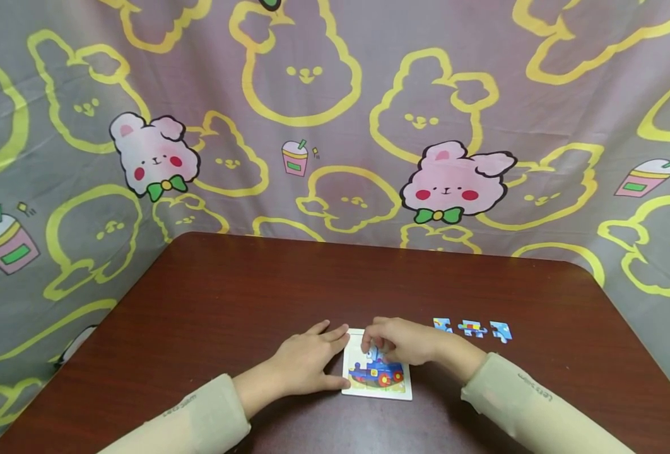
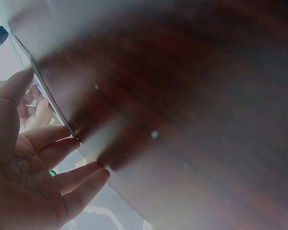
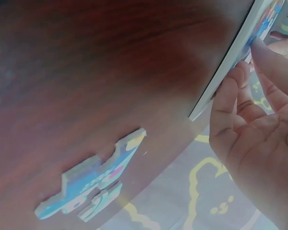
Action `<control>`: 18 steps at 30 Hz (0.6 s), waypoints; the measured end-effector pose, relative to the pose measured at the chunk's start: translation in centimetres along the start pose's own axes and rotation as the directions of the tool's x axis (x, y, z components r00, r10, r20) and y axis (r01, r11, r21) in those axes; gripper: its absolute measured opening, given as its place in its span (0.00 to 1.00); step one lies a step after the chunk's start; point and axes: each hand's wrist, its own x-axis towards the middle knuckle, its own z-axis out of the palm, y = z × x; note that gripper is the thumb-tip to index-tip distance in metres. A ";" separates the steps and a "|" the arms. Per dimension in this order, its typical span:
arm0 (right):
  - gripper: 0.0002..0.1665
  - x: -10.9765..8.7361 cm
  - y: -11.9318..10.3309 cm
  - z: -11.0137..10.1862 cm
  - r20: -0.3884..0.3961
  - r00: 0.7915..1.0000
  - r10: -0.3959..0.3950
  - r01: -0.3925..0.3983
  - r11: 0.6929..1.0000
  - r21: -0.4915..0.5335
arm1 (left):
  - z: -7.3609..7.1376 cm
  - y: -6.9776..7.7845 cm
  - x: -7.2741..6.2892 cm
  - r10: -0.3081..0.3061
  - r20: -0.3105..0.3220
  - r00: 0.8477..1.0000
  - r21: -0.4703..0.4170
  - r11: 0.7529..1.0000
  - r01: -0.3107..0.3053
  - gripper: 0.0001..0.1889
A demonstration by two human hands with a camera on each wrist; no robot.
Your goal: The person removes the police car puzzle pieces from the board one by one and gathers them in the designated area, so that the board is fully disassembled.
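Observation:
A white-framed jigsaw puzzle [image 1: 377, 396] with a blue vehicle picture lies on the table in front of me. Pale backing shows in its upper left part. My left hand [image 1: 306, 359] is spread flat along the puzzle's left side, its index finger at the upper corner and its thumb at the lower one. Bent over the upper part of the picture, my right hand [image 1: 400, 340] pinches a blue puzzle piece [image 1: 371, 354] there, largely hidden under the fingers. In the right wrist view, the thumb and curled fingers of that hand [image 3: 259, 110] meet at the frame.
Three loose puzzle pieces lie in a row right of the puzzle: one on the left [image 1: 442, 325], one in the middle [image 1: 472, 328] and one on the right [image 1: 501, 331]. The brown table [image 1: 244, 284] ends at a patterned curtain [image 1: 335, 126] at the back and sides.

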 end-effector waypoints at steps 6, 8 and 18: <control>0.19 0.2 0.0 0.1 -0.003 1.000 0.011 -0.011 1.000 0.002 | -0.1 0.0 -0.1 -0.002 0.001 1.000 -0.005 1.000 0.002 0.42; 0.20 0.1 -0.1 0.1 -0.003 1.000 0.013 -0.013 1.000 0.006 | -0.1 0.0 -0.1 -0.001 0.001 1.000 -0.008 1.000 0.001 0.42; 0.20 0.1 -0.1 0.3 -0.010 1.000 0.029 -0.028 0.999 0.016 | 0.0 -0.1 0.0 0.001 0.002 1.000 -0.007 1.000 -0.001 0.42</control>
